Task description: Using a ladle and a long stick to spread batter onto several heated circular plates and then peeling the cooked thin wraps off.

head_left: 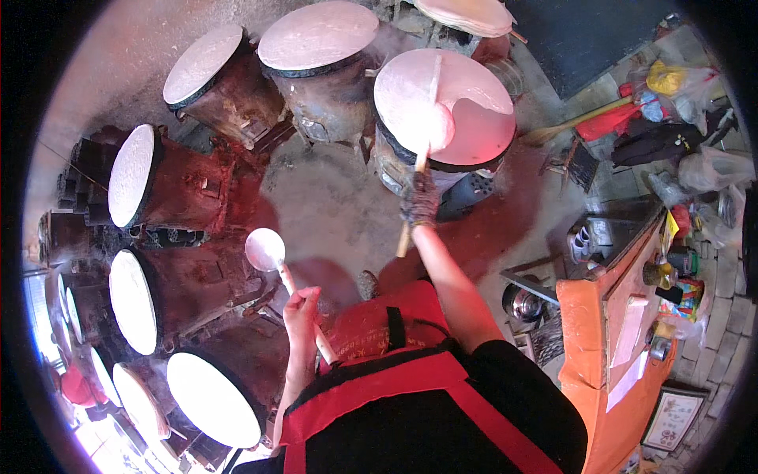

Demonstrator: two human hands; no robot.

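Small yellowish lettering runs across the red apron (379, 328), bent and too small to make out; the framed sheet (673, 419) at near right bears a few dark and reddish marks.

The stick (420, 158) is wooden, with a long pale far part that lies over the griddle (491, 136) at the far middle. The right hand (418, 201), in a dark patterned glove, has its fingers curled tightly around the shaft. White batter (399, 99) coats the griddle's left part; a curved edge sets it off from a smooth pinkish patch at right. A bright round spot lies beside the stick.

The left hand (302, 304) is bare, its fingers closed around the handle of the ladle (264, 249). The ladle's round pale bowl points away to the left; whether it holds anything, I cannot tell.

Rusty drums (189, 183) curve around the left and far sides, each topped by a round white surface. Thin round sheets (467, 14) lie in a pile at the far edge. At right, a metal pot (521, 302) sits just beside the orange cloth (580, 316).
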